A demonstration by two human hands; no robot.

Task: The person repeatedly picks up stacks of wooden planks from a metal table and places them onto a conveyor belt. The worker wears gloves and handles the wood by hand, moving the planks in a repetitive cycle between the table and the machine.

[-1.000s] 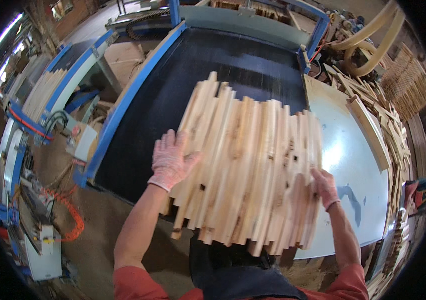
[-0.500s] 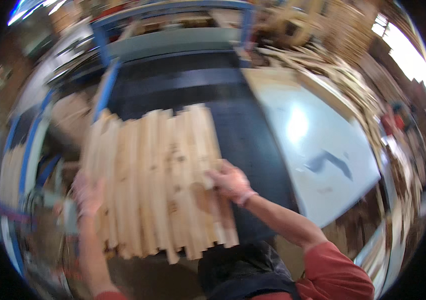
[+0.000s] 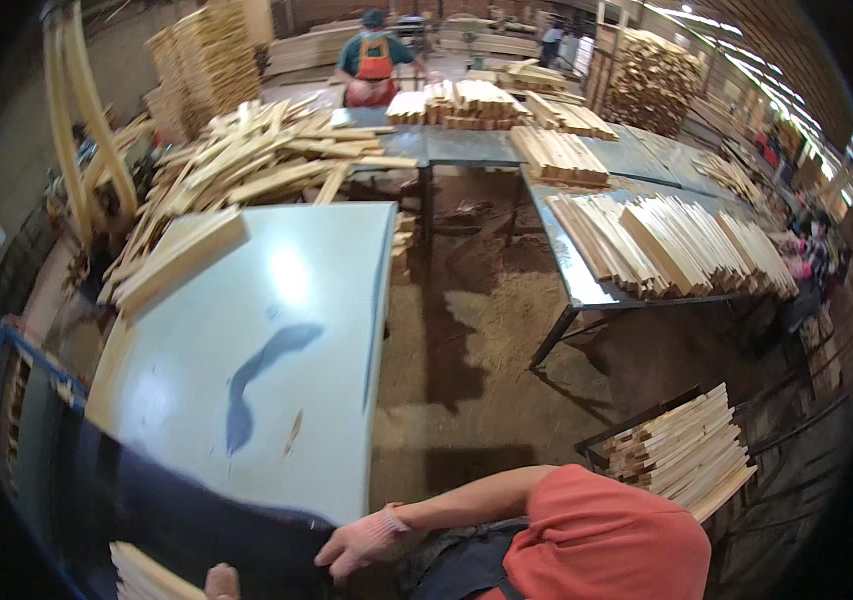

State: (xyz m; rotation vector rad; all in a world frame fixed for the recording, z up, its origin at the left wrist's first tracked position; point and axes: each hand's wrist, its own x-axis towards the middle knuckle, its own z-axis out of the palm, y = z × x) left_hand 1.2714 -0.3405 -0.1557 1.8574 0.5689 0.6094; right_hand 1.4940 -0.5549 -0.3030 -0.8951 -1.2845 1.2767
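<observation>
My right hand (image 3: 362,540), in a pale pinkish glove, reaches over the edge of a dark belt surface (image 3: 207,535) at the bottom of the view. Its fingers look loosely extended, with nothing seen in them. Of my left hand (image 3: 222,582) only a finger end shows at the lower edge, beside the ends of some pale wooden strips (image 3: 147,577). The rest of that hand and most of the strips lie out of view. A pale blue-grey tabletop (image 3: 187,390) adjoins the belt, with a dark bent mark and a wood sliver on it.
Loose wooden slats (image 3: 247,160) lie heaped beyond the tabletop. To the right, a metal table (image 3: 577,285) carries rows of strips (image 3: 677,240). Another strip stack (image 3: 687,450) stands low, near my right elbow. A person (image 3: 372,60) in an orange apron is at the far tables.
The view has swung to the right. Both hands were at the sides of a strip layer on the belt; my right hand is now off it, and the strips are mostly out of view.
</observation>
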